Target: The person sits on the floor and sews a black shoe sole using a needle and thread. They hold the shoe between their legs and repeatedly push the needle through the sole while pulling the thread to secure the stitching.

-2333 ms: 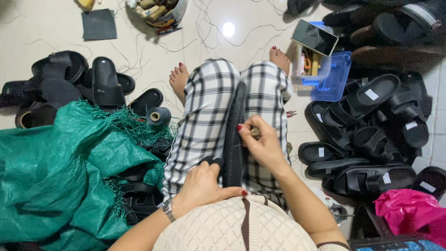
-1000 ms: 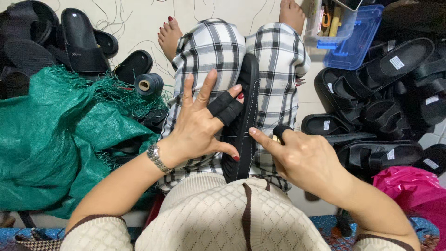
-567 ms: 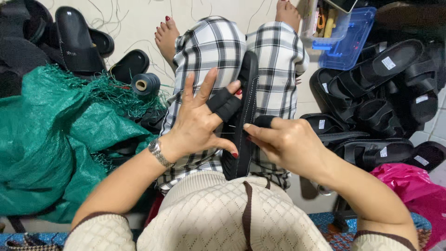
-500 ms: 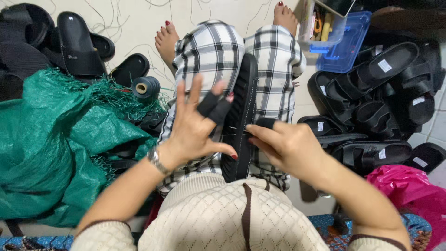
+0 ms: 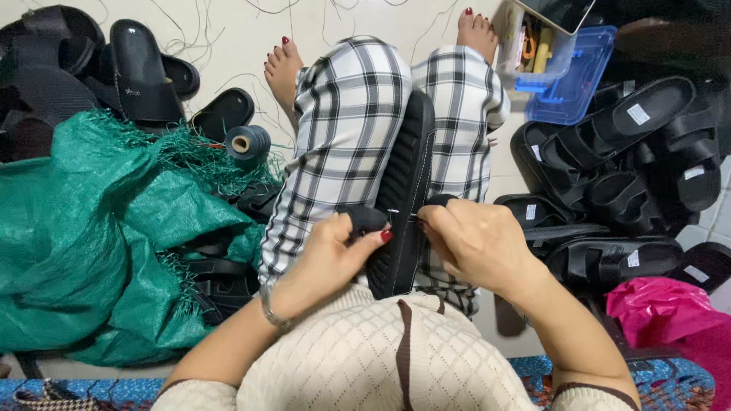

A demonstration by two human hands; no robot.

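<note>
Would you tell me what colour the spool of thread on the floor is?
The spool of thread is dark blue-grey with a pale core, seen in the head view.

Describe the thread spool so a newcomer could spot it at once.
Start at the big green woven sack on the left. At its frayed upper edge, beside a black sandal, lies the thread spool: the only small round thing there, dark thread around a pale hollow core.
</note>
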